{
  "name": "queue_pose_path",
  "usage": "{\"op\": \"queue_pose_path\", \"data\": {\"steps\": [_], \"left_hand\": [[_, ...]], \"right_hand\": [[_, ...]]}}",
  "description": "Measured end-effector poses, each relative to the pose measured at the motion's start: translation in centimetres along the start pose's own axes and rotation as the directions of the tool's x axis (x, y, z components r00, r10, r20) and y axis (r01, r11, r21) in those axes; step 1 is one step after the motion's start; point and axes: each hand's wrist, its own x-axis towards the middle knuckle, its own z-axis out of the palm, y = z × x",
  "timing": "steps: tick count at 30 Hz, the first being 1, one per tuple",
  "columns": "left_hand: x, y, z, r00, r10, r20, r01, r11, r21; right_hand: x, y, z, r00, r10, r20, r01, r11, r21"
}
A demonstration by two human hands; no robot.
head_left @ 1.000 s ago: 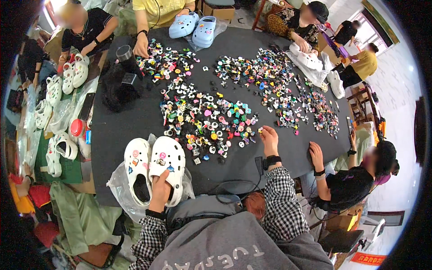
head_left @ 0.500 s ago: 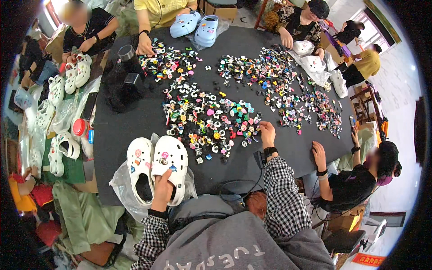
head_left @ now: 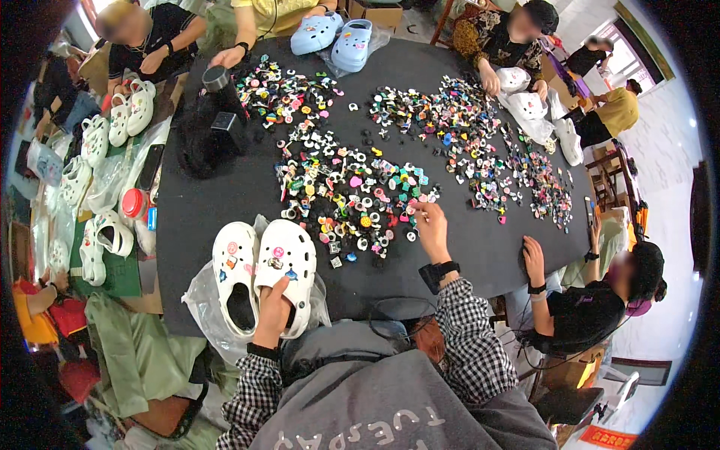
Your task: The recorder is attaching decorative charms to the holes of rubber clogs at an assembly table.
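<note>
My left hand (head_left: 271, 316) grips the side of a white clog (head_left: 288, 255), thumb on top near its opening. Beside it, on the left, lies a second white clog (head_left: 234, 259). Both carry a few small colourful shoe charms on their toes, and a clear plastic bag (head_left: 202, 311) lies under them. My right hand (head_left: 431, 234) is over the right edge of a heap of mixed shoe charms (head_left: 352, 196), its fingers bent and close together in a pinch. Whatever is between the fingertips is too small to make out.
More charm heaps (head_left: 480, 150) spread across the black table (head_left: 202, 225). Light blue clogs (head_left: 350, 46) stand at the far edge, and a dark object with metal parts (head_left: 217, 124) at the far left. Several people sit around the table; white clogs (head_left: 94, 247) fill the left side table.
My right hand has moved left and a little nearer along the charm heap, and its fingers have bent. My left hand stays on the clog. The view has shifted slightly.
</note>
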Motion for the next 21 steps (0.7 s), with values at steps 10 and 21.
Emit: {"op": "queue_pose_path", "data": {"steps": [10, 21], "left_hand": [[0.2, -0.4, 0.0, 1.000, 0.017, 0.004, -0.017, 1.000, -0.018], [0.1, -0.3, 0.2, 1.000, 0.012, -0.003, -0.012, 1.000, 0.007]], "right_hand": [[1.2, -3.6, 3.1, 0.975, -0.207, 0.081, 0.215, 0.970, -0.110], [2.1, -3.4, 5.4, 0.970, -0.178, 0.164, 0.200, 0.971, -0.132]]}}
